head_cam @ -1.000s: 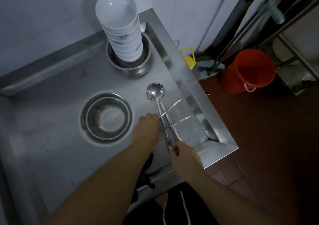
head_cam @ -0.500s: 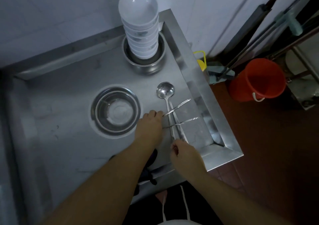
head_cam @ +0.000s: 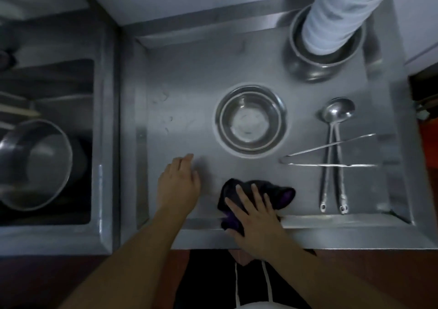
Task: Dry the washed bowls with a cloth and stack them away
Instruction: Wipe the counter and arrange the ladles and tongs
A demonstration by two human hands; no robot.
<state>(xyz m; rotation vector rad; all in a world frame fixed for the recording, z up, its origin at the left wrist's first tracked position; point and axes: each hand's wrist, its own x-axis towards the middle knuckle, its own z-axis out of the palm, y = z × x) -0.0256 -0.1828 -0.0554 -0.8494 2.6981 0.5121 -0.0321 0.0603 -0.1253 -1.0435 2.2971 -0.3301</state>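
Cloth: the dark cloth (head_cam: 283, 194) is lying bunched at the counter's (head_cam: 189, 109) 6 o'clock edge, partly hanging over the lip; a careless pull could be dropping it to the floor.
Right hand: the right hand (head_cam: 257, 216) is pressing flat on the cloth, fingers spread, not gripping it.
Left hand: the left hand (head_cam: 179, 185) is hovering at 7 o'clock, fingers relaxed, holding nothing.
Bowls: the white bowl stack (head_cam: 336, 15) is towering at 1 o'clock inside a steel basin (head_cam: 315, 68), leaning in this view; a nudge could be toppling it.
Steel bowl: the steel bowl (head_cam: 250, 120) is sitting at centre; if wet, it could be slipping.
Utensils: ladles (head_cam: 337, 112) and tongs (head_cam: 331, 154) are lying at 3 o'clock, within a sweeping arm's path.
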